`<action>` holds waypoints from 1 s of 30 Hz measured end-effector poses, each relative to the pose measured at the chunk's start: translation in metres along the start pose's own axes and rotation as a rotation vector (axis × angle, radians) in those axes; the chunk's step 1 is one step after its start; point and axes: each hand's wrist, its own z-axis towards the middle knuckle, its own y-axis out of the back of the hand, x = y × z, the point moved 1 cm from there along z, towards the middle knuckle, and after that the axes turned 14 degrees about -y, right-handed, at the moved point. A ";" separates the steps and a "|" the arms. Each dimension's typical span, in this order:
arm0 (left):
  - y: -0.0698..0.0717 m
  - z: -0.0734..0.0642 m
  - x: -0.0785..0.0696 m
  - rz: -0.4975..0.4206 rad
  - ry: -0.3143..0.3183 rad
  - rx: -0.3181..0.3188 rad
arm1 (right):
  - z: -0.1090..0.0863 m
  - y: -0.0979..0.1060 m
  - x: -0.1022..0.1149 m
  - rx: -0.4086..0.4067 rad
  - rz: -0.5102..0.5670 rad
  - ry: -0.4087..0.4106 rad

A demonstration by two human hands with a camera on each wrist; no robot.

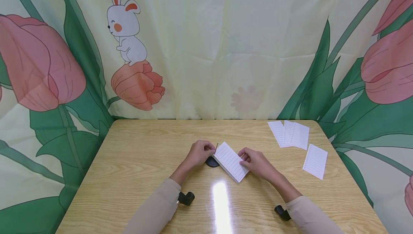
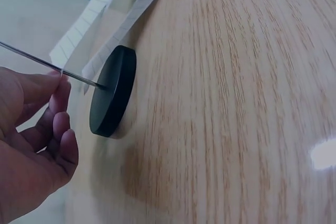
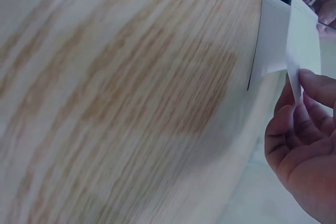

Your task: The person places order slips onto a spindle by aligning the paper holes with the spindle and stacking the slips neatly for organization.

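Note:
A paper spike stands on the table, with a thin metal rod (image 2: 37, 61) rising from a round black base (image 2: 113, 93). My left hand (image 1: 201, 152) is at the rod and pinches the corner of a lined white sheet (image 1: 230, 160) there. Whether the rod pierces this sheet I cannot tell. On the sheet's other side my right hand (image 1: 255, 162) pinches its edge between thumb and fingers, also seen with the right hand (image 3: 310, 140) in the right wrist view. Under the raised sheet, another white sheet (image 3: 270, 35) lies lower, close to the base.
Several lined sheets (image 1: 298, 135) overlap at the table's back right corner. A single lined sheet (image 1: 315, 161) lies nearer, by the right edge. Behind the wooden table (image 1: 145, 144) hangs a curtain (image 1: 200, 47) printed with tulips and a rabbit.

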 end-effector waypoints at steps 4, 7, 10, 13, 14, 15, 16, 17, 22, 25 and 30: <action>-0.001 0.000 0.002 -0.002 -0.005 0.001 | 0.001 -0.002 -0.001 -0.014 -0.043 0.001; -0.003 0.000 0.003 -0.006 0.006 0.000 | 0.002 -0.004 -0.001 -0.020 -0.077 -0.007; -0.004 0.000 0.005 -0.011 0.025 0.001 | 0.002 -0.006 0.000 -0.019 -0.093 -0.014; -0.006 -0.001 0.006 -0.008 0.031 -0.001 | 0.002 -0.007 0.000 -0.027 -0.106 -0.015; -0.006 -0.001 0.007 -0.007 0.031 -0.003 | 0.003 -0.007 0.001 -0.030 -0.112 -0.014; -0.006 -0.001 0.007 -0.006 0.032 -0.006 | 0.002 -0.007 0.001 -0.036 -0.118 -0.012; -0.006 -0.001 0.008 -0.007 0.034 -0.009 | 0.003 -0.008 0.001 -0.043 -0.124 -0.011; -0.007 -0.001 0.009 -0.006 0.036 -0.010 | 0.003 -0.008 0.001 -0.048 -0.130 -0.007; -0.008 -0.002 0.011 -0.015 0.063 -0.012 | 0.002 -0.011 -0.001 -0.059 -0.150 -0.002; -0.009 -0.002 0.011 -0.017 0.067 -0.021 | 0.002 -0.013 -0.001 -0.056 -0.147 -0.007; -0.011 -0.003 0.011 0.005 0.068 -0.045 | 0.003 -0.018 -0.002 -0.055 -0.175 -0.018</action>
